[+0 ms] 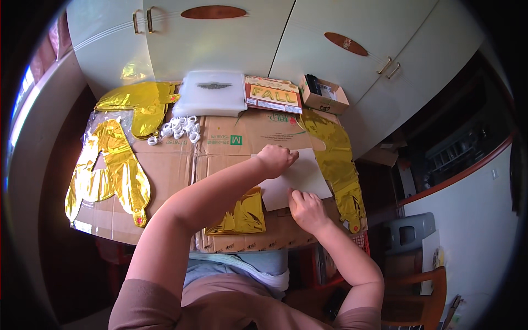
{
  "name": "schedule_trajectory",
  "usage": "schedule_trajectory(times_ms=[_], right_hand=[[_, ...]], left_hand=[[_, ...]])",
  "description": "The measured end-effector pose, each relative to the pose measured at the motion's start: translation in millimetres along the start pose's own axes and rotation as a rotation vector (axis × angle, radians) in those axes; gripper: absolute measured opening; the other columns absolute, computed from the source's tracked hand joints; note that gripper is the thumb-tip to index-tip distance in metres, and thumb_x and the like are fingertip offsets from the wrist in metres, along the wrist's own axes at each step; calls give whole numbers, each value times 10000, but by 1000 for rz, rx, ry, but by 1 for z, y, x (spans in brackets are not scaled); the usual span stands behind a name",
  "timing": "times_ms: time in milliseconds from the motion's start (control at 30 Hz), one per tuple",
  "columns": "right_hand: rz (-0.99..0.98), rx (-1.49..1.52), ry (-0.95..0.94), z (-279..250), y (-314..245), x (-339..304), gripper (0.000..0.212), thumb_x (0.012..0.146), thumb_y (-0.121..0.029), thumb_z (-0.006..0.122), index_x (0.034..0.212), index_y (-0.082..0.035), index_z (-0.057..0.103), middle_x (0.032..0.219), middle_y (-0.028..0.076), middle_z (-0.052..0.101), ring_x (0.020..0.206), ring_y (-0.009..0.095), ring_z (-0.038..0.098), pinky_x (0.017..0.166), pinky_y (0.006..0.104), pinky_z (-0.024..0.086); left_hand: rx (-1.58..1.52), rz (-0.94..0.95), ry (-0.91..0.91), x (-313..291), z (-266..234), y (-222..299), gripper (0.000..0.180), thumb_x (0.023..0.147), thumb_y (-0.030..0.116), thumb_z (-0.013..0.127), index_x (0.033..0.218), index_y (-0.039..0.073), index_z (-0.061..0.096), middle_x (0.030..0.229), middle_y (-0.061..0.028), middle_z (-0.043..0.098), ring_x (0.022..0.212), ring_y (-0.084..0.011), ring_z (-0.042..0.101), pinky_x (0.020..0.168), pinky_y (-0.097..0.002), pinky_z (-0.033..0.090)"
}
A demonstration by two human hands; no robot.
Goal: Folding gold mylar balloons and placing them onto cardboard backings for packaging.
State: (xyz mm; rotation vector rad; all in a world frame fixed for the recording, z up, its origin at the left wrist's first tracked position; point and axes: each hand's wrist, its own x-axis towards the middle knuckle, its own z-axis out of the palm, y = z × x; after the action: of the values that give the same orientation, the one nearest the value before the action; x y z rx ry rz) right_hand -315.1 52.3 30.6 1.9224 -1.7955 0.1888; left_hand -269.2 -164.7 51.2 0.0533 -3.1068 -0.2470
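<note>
A plain white sheet [302, 179] lies on the cardboard in front of me, a little right of the middle. My left hand [276, 161] is closed over its far left part, fingers curled in, and what they hold, if anything, is hidden. At the near side of the sheet my right hand [309, 211] is also closed, its thumb and fingertips at the paper; I cannot make out what is in them. Under my left forearm sits a folded gold foil piece [245, 217], partly covered by the arm.
Flat gold foil letter balloons lie at left [118, 173], back left [146, 107] and right [335, 162]. White string coils [180, 127] rest near a stack of clear plastic bags [212, 99]. Behind are a printed card pack [273, 96] and an open small box [324, 99]. Cabinets [220, 44] back the table.
</note>
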Motion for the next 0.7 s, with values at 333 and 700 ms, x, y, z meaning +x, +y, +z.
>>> schedule_trajectory(times_ms=[333, 700], right_hand=[[-100, -30, -61, -2, 3, 13, 176, 853, -47, 609, 985, 54, 666, 863, 90, 569, 731, 235, 608, 659, 349, 523], [-95, 219, -509, -52, 17, 50, 536, 716, -95, 636, 1230, 52, 598, 1009, 155, 606, 923, 325, 612, 879, 417, 486]], left_hand=[[-76, 4, 105, -11, 2, -7, 461, 844, 71, 593, 1304, 82, 562, 1069, -155, 676, 920, -365, 700, 773, -468, 575], [-355, -164, 562, -170, -28, -31, 334, 832, 132, 654, 1162, 80, 660, 979, -141, 664, 822, -360, 675, 764, -461, 556]])
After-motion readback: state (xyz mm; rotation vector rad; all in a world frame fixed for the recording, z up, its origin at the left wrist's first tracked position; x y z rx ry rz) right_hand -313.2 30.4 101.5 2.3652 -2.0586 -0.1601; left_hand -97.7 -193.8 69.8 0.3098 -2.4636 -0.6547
